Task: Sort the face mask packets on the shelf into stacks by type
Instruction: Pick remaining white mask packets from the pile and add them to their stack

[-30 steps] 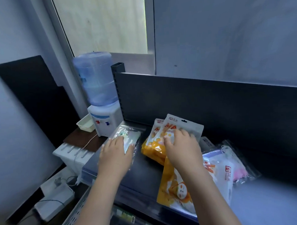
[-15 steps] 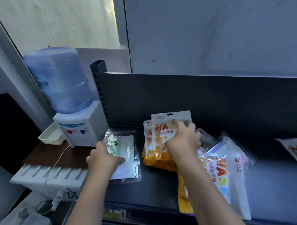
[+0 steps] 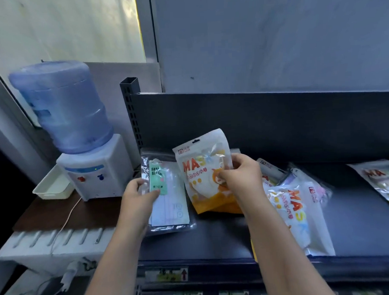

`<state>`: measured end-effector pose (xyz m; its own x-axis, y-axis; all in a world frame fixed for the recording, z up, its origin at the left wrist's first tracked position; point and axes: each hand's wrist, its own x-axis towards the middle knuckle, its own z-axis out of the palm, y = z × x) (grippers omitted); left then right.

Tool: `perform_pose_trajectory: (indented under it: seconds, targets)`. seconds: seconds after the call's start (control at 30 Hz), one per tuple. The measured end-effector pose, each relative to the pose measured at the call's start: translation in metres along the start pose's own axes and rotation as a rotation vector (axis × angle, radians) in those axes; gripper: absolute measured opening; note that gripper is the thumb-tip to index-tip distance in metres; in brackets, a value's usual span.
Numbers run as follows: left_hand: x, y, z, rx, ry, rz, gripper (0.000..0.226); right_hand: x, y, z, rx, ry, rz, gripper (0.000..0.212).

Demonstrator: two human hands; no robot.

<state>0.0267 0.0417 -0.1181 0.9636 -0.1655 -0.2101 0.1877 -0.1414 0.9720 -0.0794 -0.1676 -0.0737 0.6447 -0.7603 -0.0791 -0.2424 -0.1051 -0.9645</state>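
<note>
The orange-and-white MASK packet (image 3: 201, 167) is lifted off the shelf (image 3: 214, 239) at the centre of the frame. It is nearly upright, with its long axis running from its orange foot up to the hang-hole header, which leans a little toward the upper right. The right hand (image 3: 236, 174) pinches it by its right edge, thumb on the printed face and fingers curled behind. So the packet lies up and to the left of that hand. Whether the orange strip at its foot belongs to it or to another packet lying beneath cannot be told.

Just to its left, a green-labelled packet (image 3: 168, 192) in clear wrap lies flat, long axis running front to back. The left hand (image 3: 140, 193) holds this one at its left edge, thumb laid across the label.

To the lower right, a white MASK packet (image 3: 295, 212) of similar print lies flat, partly over a clear packet with pink inside (image 3: 316, 187). One more printed packet (image 3: 380, 180) sits at the right edge. A water dispenser (image 3: 89, 133) stands at the left, off the shelf.

Judging from this, the lifted packet's own kind lies mostly to the right, so the right hand is nearer for placing it.
</note>
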Motion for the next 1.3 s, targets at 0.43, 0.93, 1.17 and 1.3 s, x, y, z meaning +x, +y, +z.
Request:
perform_pose_trajectory:
  seconds: [0.43, 0.93, 1.17, 1.3]
  targets:
    - [-0.023, 0.029, -0.028, -0.351, -0.154, 0.009, 0.03, -0.026, -0.005, -0.014, 0.398, 0.131, -0.158, 0.016]
    - [-0.1, 0.052, 0.102, -0.447, -0.395, -0.006, 0.033, -0.016, 0.039, -0.167, 0.396, 0.302, -0.128, 0.017]
    - [-0.165, 0.055, 0.237, -0.438, -0.43, -0.052, 0.034, -0.001, 0.078, -0.303, 0.354, 0.32, -0.056, 0.018]
    - [-0.199, 0.046, 0.3, -0.4, -0.426, -0.061, 0.033, 0.008, 0.106, -0.36, 0.368, 0.296, 0.007, 0.018]
